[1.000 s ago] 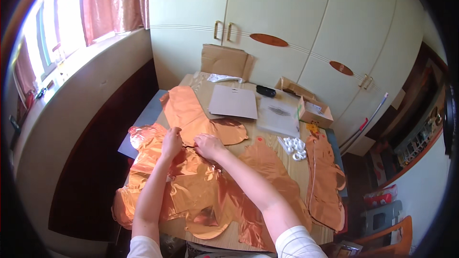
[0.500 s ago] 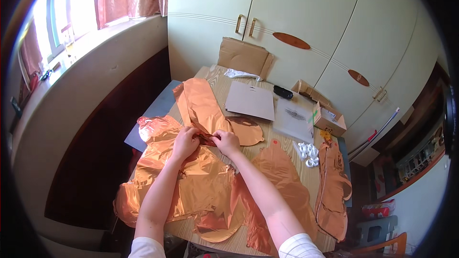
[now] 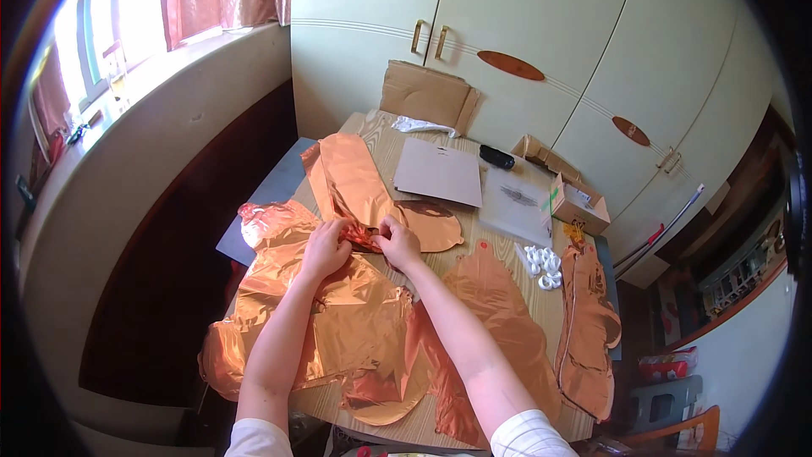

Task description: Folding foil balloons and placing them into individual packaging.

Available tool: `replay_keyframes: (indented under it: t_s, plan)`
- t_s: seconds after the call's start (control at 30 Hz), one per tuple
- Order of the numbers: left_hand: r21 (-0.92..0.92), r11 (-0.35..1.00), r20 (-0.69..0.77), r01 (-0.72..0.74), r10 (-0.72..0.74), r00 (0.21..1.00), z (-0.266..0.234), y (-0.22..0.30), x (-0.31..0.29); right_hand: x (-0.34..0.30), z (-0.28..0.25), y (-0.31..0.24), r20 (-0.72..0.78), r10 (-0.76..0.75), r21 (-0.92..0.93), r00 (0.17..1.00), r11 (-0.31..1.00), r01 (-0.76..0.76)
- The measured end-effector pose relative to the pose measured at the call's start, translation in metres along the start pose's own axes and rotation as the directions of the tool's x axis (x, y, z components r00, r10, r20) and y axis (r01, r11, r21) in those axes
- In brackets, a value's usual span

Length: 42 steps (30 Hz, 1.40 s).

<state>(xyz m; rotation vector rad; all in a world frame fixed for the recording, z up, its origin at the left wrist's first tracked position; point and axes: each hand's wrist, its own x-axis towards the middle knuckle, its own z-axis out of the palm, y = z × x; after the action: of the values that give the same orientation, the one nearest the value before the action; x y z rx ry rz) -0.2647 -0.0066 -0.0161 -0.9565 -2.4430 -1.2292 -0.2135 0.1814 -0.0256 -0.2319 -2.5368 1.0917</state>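
Observation:
Large copper-coloured foil balloons, flat and creased, lie over the near part of the wooden table. My left hand (image 3: 327,250) and my right hand (image 3: 397,245) are close together, fingers closed on the gathered edge of one foil balloon (image 3: 353,178). Its long flat part stretches away from me, and a rounded lobe reaches out to the right. Under my forearms is another, crumpled foil balloon (image 3: 338,334), shinier, with some puffed ends. To the right of my right forearm a flat foil piece (image 3: 491,305) is spread out. The exact folds between my fingertips are hidden.
A folded foil balloon (image 3: 585,330) lies at the table's right edge, near white ribbon rolls (image 3: 545,265). Farther back are a grey card sheet (image 3: 438,171), a clear plastic sheet (image 3: 518,203), a black object (image 3: 496,156), a small open box (image 3: 579,206) and folded cardboard (image 3: 429,95).
My right hand has shifted slightly at the gathered foil, and more bunched, shiny foil shows between the hands. The whole view has moved a little; the other things lie as before.

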Motion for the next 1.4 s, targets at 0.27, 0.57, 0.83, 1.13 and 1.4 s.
replay_keyframes:
  t_s: [0.27,0.57,0.83,1.13,1.4]
  plan:
    - [0.134,0.988,0.07,-0.071,0.062,0.996,-0.004,0.01,0.001,-0.001,0.004,0.006,-0.07,-0.023,0.134,0.997,0.991,0.032]
    - [0.118,0.989,0.01,-0.085,0.085,0.996,0.001,0.0,-0.001,-0.004,-0.002,-0.005,0.018,-0.045,0.075,0.999,0.996,0.044]
    - [0.1,0.991,0.015,-0.085,0.084,0.996,0.0,-0.002,-0.001,-0.004,0.008,0.005,-0.055,-0.242,-0.16,0.969,0.96,0.231]
    - [0.16,0.985,0.138,-0.061,0.039,0.99,-0.005,0.01,0.002,0.0,0.013,0.017,-0.171,-0.09,0.073,0.981,0.992,0.104]
    - [0.325,0.926,0.296,-0.189,0.09,0.951,-0.003,0.012,-0.002,0.01,-0.002,-0.018,-0.204,-0.141,-0.012,0.969,0.99,0.142]
